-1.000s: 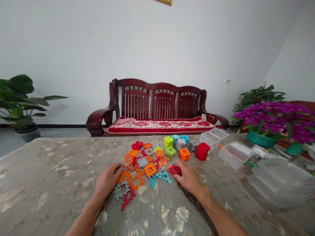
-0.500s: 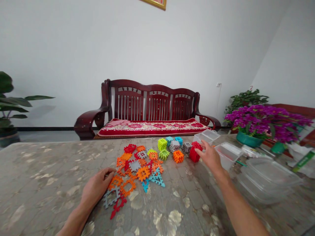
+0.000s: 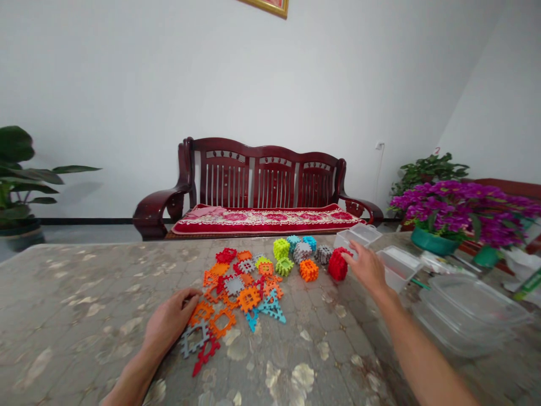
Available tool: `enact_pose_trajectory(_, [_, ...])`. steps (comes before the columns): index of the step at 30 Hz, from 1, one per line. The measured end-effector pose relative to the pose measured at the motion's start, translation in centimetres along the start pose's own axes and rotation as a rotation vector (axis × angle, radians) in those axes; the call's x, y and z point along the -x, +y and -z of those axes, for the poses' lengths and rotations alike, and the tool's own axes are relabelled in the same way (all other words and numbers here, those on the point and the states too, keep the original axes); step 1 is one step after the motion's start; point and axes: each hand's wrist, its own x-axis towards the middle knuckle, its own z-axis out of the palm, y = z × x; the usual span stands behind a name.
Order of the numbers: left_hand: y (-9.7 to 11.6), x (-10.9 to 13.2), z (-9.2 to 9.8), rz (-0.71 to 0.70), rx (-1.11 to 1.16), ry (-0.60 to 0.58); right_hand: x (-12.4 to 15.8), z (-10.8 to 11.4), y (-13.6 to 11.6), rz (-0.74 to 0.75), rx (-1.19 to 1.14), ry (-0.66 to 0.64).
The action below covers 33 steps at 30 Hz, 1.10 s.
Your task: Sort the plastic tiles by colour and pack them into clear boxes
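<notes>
My left hand [image 3: 173,317] rests on the table with its fingers loosely bent and a gap beside the thumb. It lies against the left edge of a loose pile of flat interlocking tiles, nearest an orange tile [image 3: 201,312]. A grey frame tile [image 3: 194,338] and a red pointed tile [image 3: 205,356] lie below that. My right hand [image 3: 367,265] is at the right side of a red stack of tiles [image 3: 338,265], fingers apart; whether a fingertip touches it I cannot tell. An orange stack [image 3: 309,270] and a dark grey stack [image 3: 323,255] stand to its left.
Lime green stacks [image 3: 281,248] and blue ones stand farther back. Clear plastic boxes [image 3: 397,265] and a large clear lid [image 3: 469,304] are on the right, near a teal pot of purple flowers [image 3: 435,239]. A wooden bench [image 3: 273,180] stands behind the table.
My right hand has loosened from the red stack and drawn slightly to the right, leaving it standing. The left hand stays by the tile pile. The whole view has shifted a little.
</notes>
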Motion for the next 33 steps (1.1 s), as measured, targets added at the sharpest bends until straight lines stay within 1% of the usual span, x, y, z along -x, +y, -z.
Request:
enact_pose_trajectory(2, [0.3, 0.2, 0.1, -0.011, -0.003, 0.002, 1.4, -0.2, -1.7, 0.044, -0.142, 0.048])
enact_pose_trajectory(3, [0.5, 0.3, 0.2, -0.022, 0.001, 0.003, 2.4, -0.5, -2.8, 0.075, -0.232, 0.042])
enact_pose_trajectory(4, [0.6, 0.4, 0.3, -0.029, 0.007, 0.007, 3.7, -1.0, -4.1, 0.112, -0.328, 0.008])
enact_pose_trajectory(6, [0.9, 0.5, 0.4, -0.027, 0.013, 0.012, 6.5, -2.3, -6.9, 0.224, -0.461, -0.124])
enact_pose_trajectory(7, [0.9, 0.6, 0.4, -0.032, 0.013, 0.01, 7.9, -3.0, -8.3, 0.291, -0.486, -0.2])
enact_pose_trajectory(9, [1.1, 0.7, 0.5, -0.036, 0.015, 0.007, 10.5, -4.1, -10.9, 0.39, -0.515, -0.301])
enact_pose_trajectory(11, [1.3, 0.9, 0.6, -0.037, 0.016, 0.002, 12.1, -4.9, -12.8, 0.438, -0.52, -0.361])
enact_pose_trajectory(13, [1.4, 1.1, 0.6, -0.041, 0.025, -0.015, 12.9, -5.2, -13.9, 0.469, -0.538, -0.408])
enact_pose_trajectory(16, [1.4, 1.1, 0.4, -0.071, 0.074, -0.037, 13.0, -5.3, -14.2, 0.478, -0.61, -0.44])
enact_pose_trajectory(18, [1.2, 1.0, 0.2, -0.098, 0.166, -0.024, 12.9, -5.4, -13.9, 0.415, -0.649, -0.398])
enact_pose_trajectory(21, [0.9, 0.4, 0.3, -0.079, 0.275, 0.062, 12.7, -6.0, -13.3, 0.31, -0.666, -0.314])
enact_pose_trajectory(23, [1.1, -0.3, 0.8, -0.043, 0.241, 0.111, 12.6, -6.3, -13.1, 0.3, -0.666, -0.298])
enact_pose_trajectory(24, [1.5, -0.7, 1.1, -0.034, 0.206, 0.117, 12.6, -6.4, -13.2, 0.309, -0.663, -0.298])
enact_pose_trajectory(26, [2.6, -1.9, 1.7, -0.045, 0.147, 0.101, 12.6, -6.5, -13.3, 0.336, -0.651, -0.305])
enact_pose_trajectory(29, [5.4, -4.5, 1.7, -0.131, 0.044, 0.036, 12.6, -6.6, -13.5, 0.372, -0.63, -0.314])
enact_pose_trajectory(31, [7.8, -6.5, 0.9, -0.198, -0.034, -0.018, 12.7, -6.7, -13.5, 0.386, -0.61, -0.321])
enact_pose_trajectory(33, [10.1, -8.6, -0.5, -0.252, -0.109, -0.083, 12.7, -6.8, -13.5, 0.389, -0.582, -0.324])
